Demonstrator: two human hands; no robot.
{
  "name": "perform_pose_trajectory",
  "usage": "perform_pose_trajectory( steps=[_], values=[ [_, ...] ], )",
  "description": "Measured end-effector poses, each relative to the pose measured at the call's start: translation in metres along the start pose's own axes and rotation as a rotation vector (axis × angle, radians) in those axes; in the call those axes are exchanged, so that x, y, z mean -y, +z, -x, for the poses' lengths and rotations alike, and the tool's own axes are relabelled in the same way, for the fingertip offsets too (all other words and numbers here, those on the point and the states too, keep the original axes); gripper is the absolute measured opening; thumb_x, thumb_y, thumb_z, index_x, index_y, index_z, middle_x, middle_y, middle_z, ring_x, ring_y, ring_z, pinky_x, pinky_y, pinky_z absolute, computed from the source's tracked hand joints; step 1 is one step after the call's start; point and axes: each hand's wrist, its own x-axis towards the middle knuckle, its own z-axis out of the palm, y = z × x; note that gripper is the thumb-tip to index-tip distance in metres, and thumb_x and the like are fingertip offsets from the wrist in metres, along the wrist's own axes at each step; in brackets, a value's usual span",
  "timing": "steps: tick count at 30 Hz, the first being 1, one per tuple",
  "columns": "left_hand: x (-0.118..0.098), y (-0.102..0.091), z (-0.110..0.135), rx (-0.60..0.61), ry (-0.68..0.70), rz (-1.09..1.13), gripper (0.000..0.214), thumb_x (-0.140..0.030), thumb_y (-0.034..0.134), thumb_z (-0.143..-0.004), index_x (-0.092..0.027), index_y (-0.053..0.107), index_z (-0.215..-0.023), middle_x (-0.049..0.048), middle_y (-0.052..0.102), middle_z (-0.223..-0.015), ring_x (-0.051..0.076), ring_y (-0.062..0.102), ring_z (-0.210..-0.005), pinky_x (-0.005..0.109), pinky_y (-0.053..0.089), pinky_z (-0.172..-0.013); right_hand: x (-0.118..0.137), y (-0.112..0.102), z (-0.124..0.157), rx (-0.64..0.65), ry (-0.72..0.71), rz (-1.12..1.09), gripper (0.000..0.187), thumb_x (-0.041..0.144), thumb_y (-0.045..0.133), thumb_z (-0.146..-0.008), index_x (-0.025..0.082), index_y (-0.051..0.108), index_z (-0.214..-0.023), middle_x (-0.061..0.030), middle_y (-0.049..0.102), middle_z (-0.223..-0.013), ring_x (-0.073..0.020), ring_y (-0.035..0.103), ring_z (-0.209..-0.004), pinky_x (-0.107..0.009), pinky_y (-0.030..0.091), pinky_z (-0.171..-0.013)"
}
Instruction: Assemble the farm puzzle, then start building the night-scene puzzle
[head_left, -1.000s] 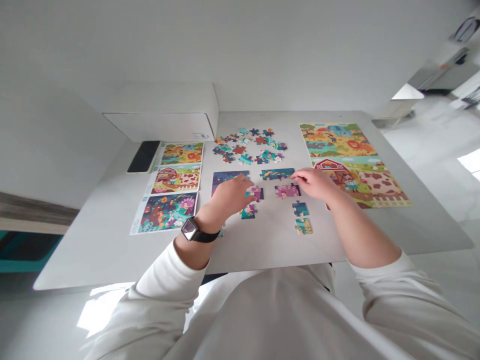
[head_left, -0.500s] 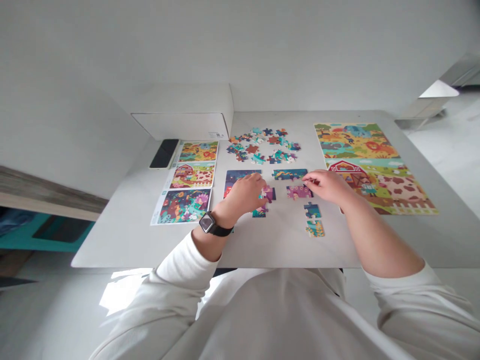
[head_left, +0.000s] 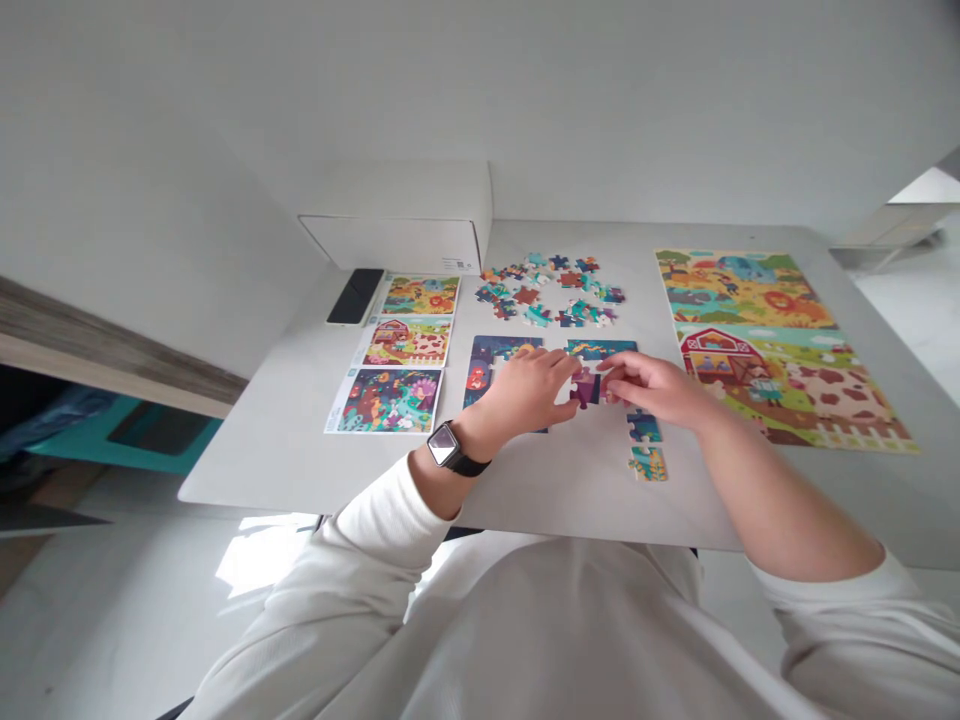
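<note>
My left hand (head_left: 529, 395) has its thumb and fingertips around a purple puzzle piece (head_left: 585, 388) with a dark right edge, low over the table. My right hand (head_left: 649, 388) is closed with fingertips pinched at the right side of this piece; its fingers hide what lies under them. Just behind is a joined dark blue strip (head_left: 600, 349). A partly joined dark section (head_left: 480, 375) with a red figure lies left, half covered by my left hand. Two more pieces, a blue one (head_left: 645, 427) and one with yellow plants (head_left: 649, 464), lie in front of my right hand.
Loose puzzle pieces (head_left: 536, 316) form a ring at the back. Two finished puzzles, a safari scene (head_left: 750, 290) and a farm scene (head_left: 795, 385), lie right. Left are picture cards (head_left: 394, 400), a phone (head_left: 355, 297) and a white box (head_left: 394, 240).
My left hand has moved right with the purple piece, away from the left section and towards my right hand. My right hand has come slightly lower, and the camera view has shifted left.
</note>
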Motion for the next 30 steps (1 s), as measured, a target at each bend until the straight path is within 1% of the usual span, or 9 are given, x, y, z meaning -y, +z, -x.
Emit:
perform_pose_trajectory(
  steps=[4,7,11,14,17,19,24,27,30],
  values=[
    [-0.004,0.001,0.000,0.000,0.017,0.021,0.030,-0.036,0.067,-0.100,-0.020,0.071,-0.124,0.0107,0.077,-0.116,0.029,0.071,-0.111,0.043,0.049,-0.102,0.006,0.007,0.000,0.040,0.023,-0.111,0.036,0.052,0.079,-0.091,0.027,0.070,-0.114,-0.0025,0.077,-0.086,-0.0220,0.074,-0.078,-0.035,0.061,-0.069],
    [-0.006,0.000,-0.001,-0.010,0.018,0.036,0.029,-0.037,0.067,-0.100,-0.021,0.071,-0.124,0.0105,0.077,-0.117,0.029,0.070,-0.111,0.042,0.049,-0.101,0.008,0.008,-0.002,0.019,0.027,-0.141,0.040,0.054,0.084,-0.086,0.026,0.069,-0.110,-0.0012,0.075,-0.082,-0.0201,0.071,-0.073,-0.033,0.058,-0.067],
    [-0.007,0.000,0.000,-0.040,0.027,0.052,0.038,-0.040,0.069,-0.101,-0.020,0.068,-0.134,0.0123,0.076,-0.126,0.031,0.070,-0.115,0.044,0.050,-0.103,0.007,0.001,-0.002,-0.017,0.034,-0.132,0.040,0.053,0.084,-0.084,0.026,0.069,-0.109,-0.0019,0.075,-0.084,-0.0199,0.070,-0.073,-0.033,0.056,-0.065],
    [-0.006,0.000,0.000,-0.040,0.038,0.046,0.048,-0.044,0.072,-0.101,-0.019,0.064,-0.141,0.0146,0.073,-0.135,0.033,0.069,-0.120,0.046,0.050,-0.106,0.005,-0.017,0.001,-0.167,0.002,-0.033,0.031,0.048,0.080,-0.089,0.026,0.071,-0.109,-0.0020,0.075,-0.088,-0.0194,0.068,-0.075,-0.033,0.056,-0.069],
    [-0.006,0.004,0.000,-0.006,0.058,0.039,0.040,-0.039,0.069,-0.103,-0.019,0.067,-0.137,0.0142,0.072,-0.137,0.032,0.069,-0.123,0.046,0.051,-0.107,0.002,-0.040,0.006,-0.369,-0.005,0.072,0.023,0.044,0.076,-0.092,0.027,0.070,-0.106,-0.0021,0.074,-0.088,-0.0194,0.067,-0.076,-0.032,0.055,-0.069],
    [-0.007,0.008,0.000,0.029,0.074,0.036,0.037,-0.037,0.069,-0.104,-0.019,0.068,-0.136,0.0137,0.072,-0.138,0.032,0.069,-0.124,0.045,0.053,-0.107,-0.001,-0.052,0.009,-0.413,0.025,0.109,0.023,0.045,0.075,-0.092,0.027,0.069,-0.105,-0.0025,0.074,-0.087,-0.0197,0.067,-0.076,-0.031,0.053,-0.066],
    [-0.012,0.021,0.001,0.117,0.127,0.053,0.045,-0.037,0.068,-0.104,-0.023,0.065,-0.146,0.0130,0.068,-0.148,0.032,0.065,-0.134,0.047,0.052,-0.114,-0.011,-0.061,0.013,-0.308,0.112,0.218,0.025,0.049,0.077,-0.093,0.026,0.070,-0.101,-0.0029,0.077,-0.084,-0.0192,0.068,-0.069,-0.030,0.054,-0.063],
    [-0.016,0.027,0.003,0.142,0.148,0.065,0.051,-0.038,0.068,-0.104,-0.024,0.061,-0.153,0.0127,0.064,-0.156,0.032,0.060,-0.144,0.049,0.048,-0.120,-0.021,-0.056,0.009,-0.248,0.188,0.241,0.023,0.047,0.078,-0.094,0.026,0.069,-0.097,-0.0031,0.078,-0.082,-0.0198,0.071,-0.067,-0.030,0.055,-0.062],
    [-0.018,0.031,0.004,0.164,0.168,0.071,0.055,-0.038,0.069,-0.104,-0.023,0.058,-0.157,0.0148,0.060,-0.160,0.033,0.056,-0.149,0.050,0.046,-0.123,-0.026,-0.049,0.002,-0.248,0.250,0.227,0.016,0.039,0.079,-0.093,0.026,0.069,-0.093,-0.0030,0.078,-0.083,-0.0205,0.073,-0.069,-0.030,0.058,-0.063]
  ],
)
